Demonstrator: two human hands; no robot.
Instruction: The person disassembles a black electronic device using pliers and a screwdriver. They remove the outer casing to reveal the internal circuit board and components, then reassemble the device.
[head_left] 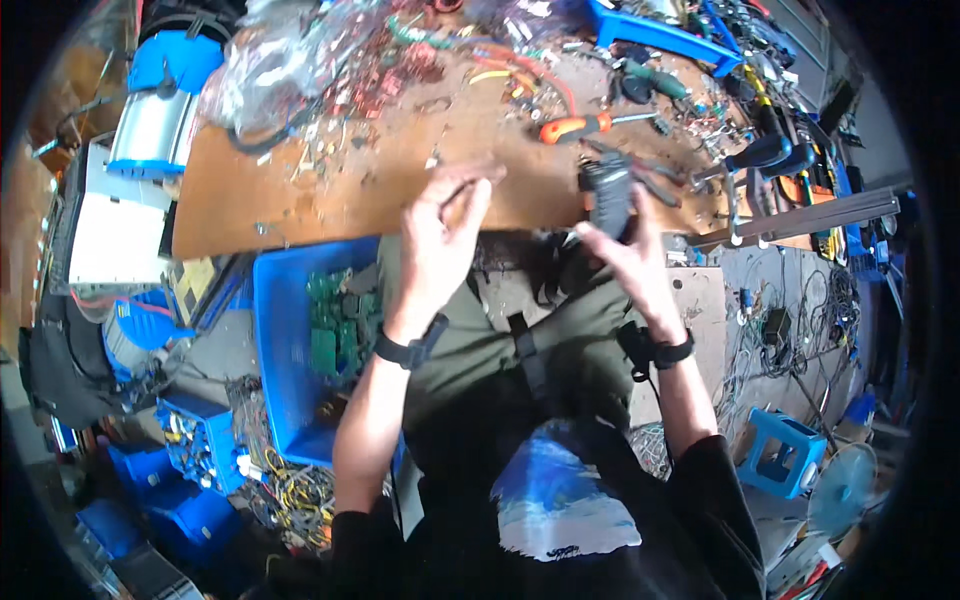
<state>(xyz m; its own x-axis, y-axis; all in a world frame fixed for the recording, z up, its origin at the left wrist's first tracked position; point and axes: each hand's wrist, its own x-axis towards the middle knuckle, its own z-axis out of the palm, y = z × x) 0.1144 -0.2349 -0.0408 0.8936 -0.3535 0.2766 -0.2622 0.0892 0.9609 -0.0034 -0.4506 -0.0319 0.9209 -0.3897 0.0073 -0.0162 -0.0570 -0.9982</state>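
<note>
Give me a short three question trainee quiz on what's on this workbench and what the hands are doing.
1. True or false: the right hand holds a dark grey blocky plastic part.
2. What lies beyond that part: A) orange-handled screwdriver B) hammer?
3. What does the blue plastic bin under the brown wooden bench hold?

Key: 1 true. 2 A. 3 green circuit boards.

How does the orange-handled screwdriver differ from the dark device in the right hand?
The orange-handled screwdriver lies free on the wooden board; the dark device is gripped by the right hand. The screwdriver is slim and bright, lying nearly sideways; the device is broader, dark grey, and points away from the person. Both are above the board.
</note>
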